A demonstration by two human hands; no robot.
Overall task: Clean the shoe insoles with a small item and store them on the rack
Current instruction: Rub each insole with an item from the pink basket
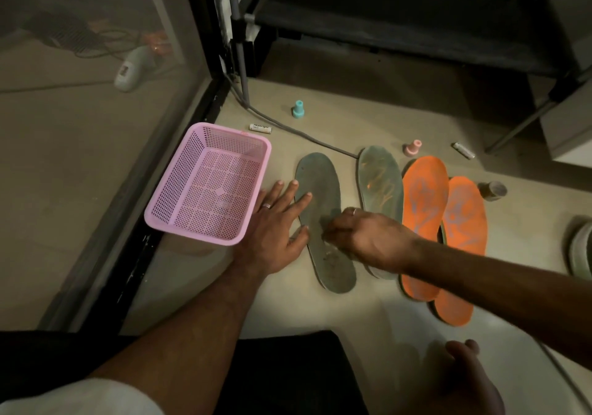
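A grey-green insole [320, 190] lies on the floor beside the pink basket. My left hand [275, 225] lies flat, its straight fingers pressing the insole's left edge. My right hand [362, 238] rests over the insole's middle with fingers curled down; something small seems pinched under them, but it is blurred and hidden. A second grey-green insole [379, 180] lies to the right. Two orange insoles [426, 196] [464, 222] overlap further right. The dark rack [400, 20] stands at the back.
An empty pink mesh basket [179, 209] sits left, against a glass panel's black frame. A teal cap [298, 109], a pink cap [413, 148], a small white tube [261, 128], a grey cable [304, 134] and a small pot [491, 189] lie around. My bare foot [471, 379] shows below.
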